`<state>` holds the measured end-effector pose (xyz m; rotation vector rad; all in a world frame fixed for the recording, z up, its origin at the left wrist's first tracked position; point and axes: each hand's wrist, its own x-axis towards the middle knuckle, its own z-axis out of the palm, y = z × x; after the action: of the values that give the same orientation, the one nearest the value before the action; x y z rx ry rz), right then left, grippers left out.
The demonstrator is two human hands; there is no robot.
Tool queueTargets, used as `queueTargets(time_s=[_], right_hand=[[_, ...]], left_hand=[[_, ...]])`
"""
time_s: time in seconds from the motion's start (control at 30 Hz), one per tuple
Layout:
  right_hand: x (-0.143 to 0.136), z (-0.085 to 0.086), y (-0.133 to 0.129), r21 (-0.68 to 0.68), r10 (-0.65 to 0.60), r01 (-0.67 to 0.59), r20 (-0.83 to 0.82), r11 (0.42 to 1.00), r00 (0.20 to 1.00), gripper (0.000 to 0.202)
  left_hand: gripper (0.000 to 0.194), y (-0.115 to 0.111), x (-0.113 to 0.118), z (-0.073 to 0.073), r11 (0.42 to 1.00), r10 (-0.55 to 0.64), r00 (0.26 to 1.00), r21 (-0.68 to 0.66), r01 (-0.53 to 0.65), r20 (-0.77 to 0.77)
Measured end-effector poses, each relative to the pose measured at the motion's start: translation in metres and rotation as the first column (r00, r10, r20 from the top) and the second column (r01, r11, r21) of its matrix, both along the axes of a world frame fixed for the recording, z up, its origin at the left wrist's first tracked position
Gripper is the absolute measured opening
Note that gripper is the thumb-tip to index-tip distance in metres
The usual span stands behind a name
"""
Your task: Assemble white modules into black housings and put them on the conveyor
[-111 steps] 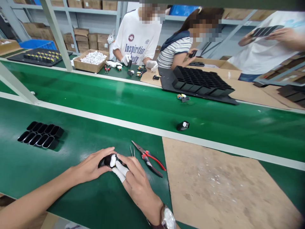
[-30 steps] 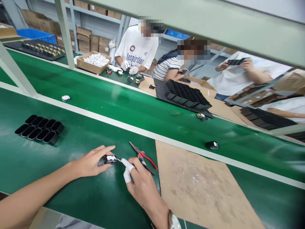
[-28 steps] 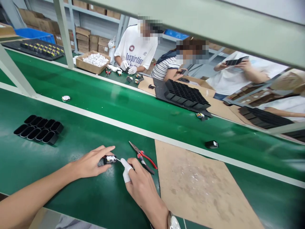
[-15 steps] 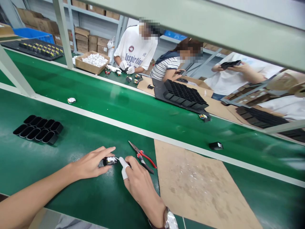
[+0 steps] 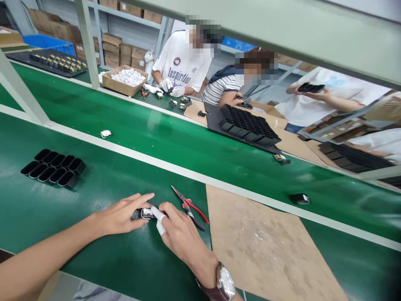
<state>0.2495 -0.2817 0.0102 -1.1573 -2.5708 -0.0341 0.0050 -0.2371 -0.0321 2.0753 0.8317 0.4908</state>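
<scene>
The left hand (image 5: 120, 216) grips the case (image 5: 137, 214) at the tabletop (image 5: 125, 267); the right hand (image 5: 183, 234) covers its open end, grip hidden, cannot tell. Probably light, stiff-walled, fragile inside: hold the outer sides. Pliers (image 5: 188, 205) lie nearby.

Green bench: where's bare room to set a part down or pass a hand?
Free: green bench between the black cases and left hand; the strip on the wearer's side of both hands; the cardboard sheet, bare but for white specks and stains. Crowded: around the held part, and the gap from right hand to cardboard, taken by pliers.
</scene>
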Motion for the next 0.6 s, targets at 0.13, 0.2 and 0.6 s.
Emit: queueTargets(time_s=[0.13, 0.2, 0.6], right_hand=[[-0.003, 0.003, 0.001, 0.076, 0.033, -0.04, 0.092, 0.996, 0.995, 0.025], [-0.004, 0.005, 0.001, 0.119, 0.068, -0.085, 0.138, 0.989, 0.988, 0.024], [-0.001, 0.019, -0.006, 0.113, -0.008, -0.007, 0.126, 0.994, 0.992, 0.033]], left_hand=[[0.078, 0.001, 0.0, 0.001, 1.0, -0.01, 1.0, -0.003, 0.01, 0.004], [0.079, 0.001, 0.0, 0.001, 1.0, -0.014, 1.0, -0.005, 0.014, -0.003], [0.082, 0.001, 0.001, -0.003, 0.999, 0.031, 0.999, -0.012, -0.031, 0.031]])
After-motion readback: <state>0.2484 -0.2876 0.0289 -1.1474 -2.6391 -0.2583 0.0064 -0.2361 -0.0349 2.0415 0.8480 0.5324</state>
